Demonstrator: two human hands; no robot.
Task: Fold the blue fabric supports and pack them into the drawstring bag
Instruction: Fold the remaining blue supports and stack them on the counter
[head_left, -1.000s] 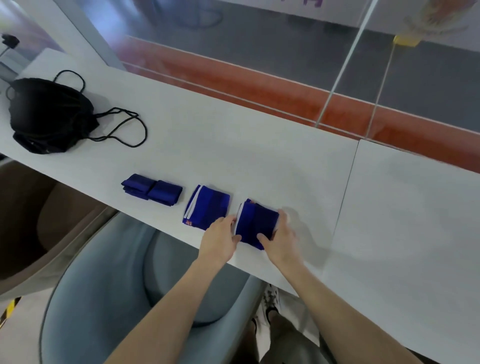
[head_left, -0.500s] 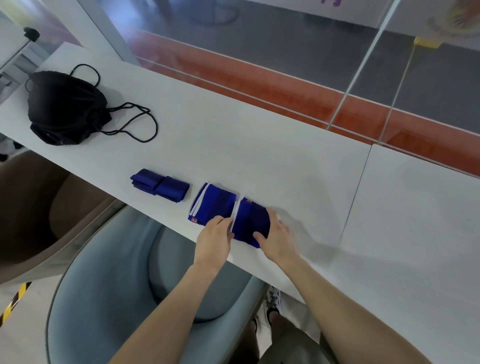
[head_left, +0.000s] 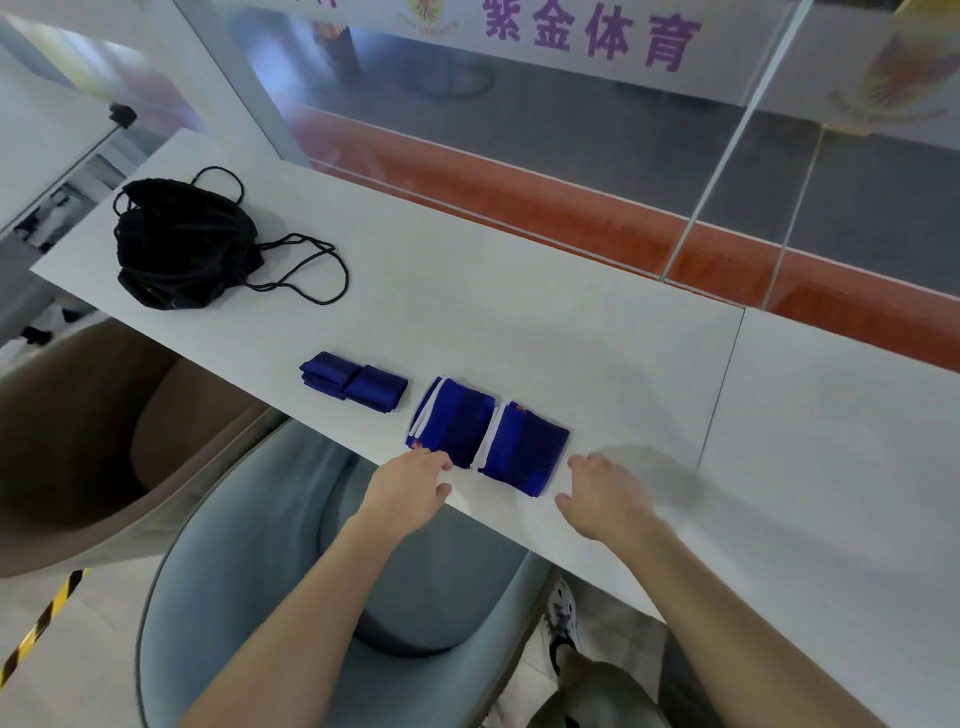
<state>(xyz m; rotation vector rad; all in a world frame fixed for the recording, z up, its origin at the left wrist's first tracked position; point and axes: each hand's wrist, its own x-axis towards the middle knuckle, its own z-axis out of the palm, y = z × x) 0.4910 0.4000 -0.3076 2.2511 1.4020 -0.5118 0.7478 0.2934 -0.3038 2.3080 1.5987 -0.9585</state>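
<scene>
Hovering loose and empty: left hand (head_left: 410, 491) and right hand (head_left: 602, 493), both well clear of the bag (head_left: 182, 244). Three folded blue supports (head_left: 457, 423) sit in a row to its right. Probably soft, light and prone to unfolding, so pinch across the whole fold.

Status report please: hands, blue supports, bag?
Left hand open by middle support; right hand open, empty. Three folded supports in row on table. Drawstring bag far left; nothing between.
</scene>
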